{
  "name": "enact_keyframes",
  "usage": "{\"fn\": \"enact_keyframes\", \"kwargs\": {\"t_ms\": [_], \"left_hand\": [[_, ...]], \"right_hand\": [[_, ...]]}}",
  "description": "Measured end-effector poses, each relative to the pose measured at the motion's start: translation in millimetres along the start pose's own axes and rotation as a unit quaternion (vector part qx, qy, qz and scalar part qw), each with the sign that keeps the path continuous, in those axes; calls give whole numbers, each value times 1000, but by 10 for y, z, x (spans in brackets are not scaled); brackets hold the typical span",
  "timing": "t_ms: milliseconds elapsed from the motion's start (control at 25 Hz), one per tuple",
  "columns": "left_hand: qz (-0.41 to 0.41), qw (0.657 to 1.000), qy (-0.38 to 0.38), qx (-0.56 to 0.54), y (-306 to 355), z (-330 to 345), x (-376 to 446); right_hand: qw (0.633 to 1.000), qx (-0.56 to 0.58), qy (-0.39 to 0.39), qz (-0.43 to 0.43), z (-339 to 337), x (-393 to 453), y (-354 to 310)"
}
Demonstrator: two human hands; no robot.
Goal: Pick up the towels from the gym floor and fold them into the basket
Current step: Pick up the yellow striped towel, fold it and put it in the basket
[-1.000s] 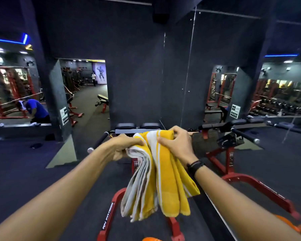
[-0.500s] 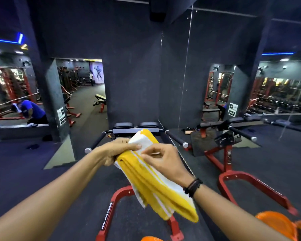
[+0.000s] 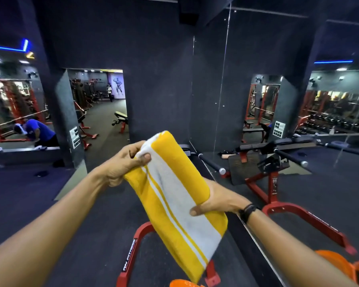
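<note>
Since the earlier frames the towel (image 3: pixel 174 195) has been turned from a loose hanging bundle into a flat, folded slab, and the right hand (image 3: pixel 218 200) has been shifted from the top edge down to the slab's right side. The largest element, the mirrored wall (image 3: pixel 257 90), is shown across the upper right of the frame, with the dark gym floor (image 3: pixel 39 193) spread below it to the left. A red-framed machine (image 3: pixel 278 183) is seen right of centre, and a second red frame (image 3: pixel 133 251) at the bottom centre. The yellow-and-white striped towel is held in mid-air at the centre of the frame, tilted from upper left to lower right, well above the floor. Orange plastic (image 3: pixel 338 264) is visible at the lower right edge and again at the bottom centre; it is judged to be the basket, though too little is shown to be sure. The left hand (image 3: pixel 122 162) is closed on the towel's upper white corner, pinched between thumb and fingers. The right hand is wrapped round the towel's mid-right edge, thumb across the white stripe. A black wristband (image 3: pixel 249 212) is worn on the right wrist. Folding is judged to be nearly complete; a final fold or lowering into the basket is expected to remain.
</note>
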State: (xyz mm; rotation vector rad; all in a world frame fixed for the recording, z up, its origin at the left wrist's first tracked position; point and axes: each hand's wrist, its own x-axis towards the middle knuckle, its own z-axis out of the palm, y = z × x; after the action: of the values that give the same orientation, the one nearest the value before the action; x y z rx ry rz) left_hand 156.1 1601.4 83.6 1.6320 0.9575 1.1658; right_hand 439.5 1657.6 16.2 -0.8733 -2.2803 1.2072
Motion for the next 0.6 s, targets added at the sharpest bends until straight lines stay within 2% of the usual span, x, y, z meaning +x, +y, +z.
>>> {"fn": "enact_keyframes", "kwargs": {"t_ms": [120,280,360,440,600], "left_hand": [[-5,999,49,-18,-33,-184,-60],[-83,994,60,24,-199,-394,-165],[-131,987,43,82,-264,-439,-193],[-170,970,56,167,-295,-503,-159],[-204,928,111,293,-242,-539,-18]], "right_hand": [[999,19,20,42,-129,-92,88],[993,52,86,54,-451,-66,-62],[994,-23,81,67,-560,32,-153],[987,-115,82,77,-654,183,-235],[944,-308,58,100,-779,452,-472]]}}
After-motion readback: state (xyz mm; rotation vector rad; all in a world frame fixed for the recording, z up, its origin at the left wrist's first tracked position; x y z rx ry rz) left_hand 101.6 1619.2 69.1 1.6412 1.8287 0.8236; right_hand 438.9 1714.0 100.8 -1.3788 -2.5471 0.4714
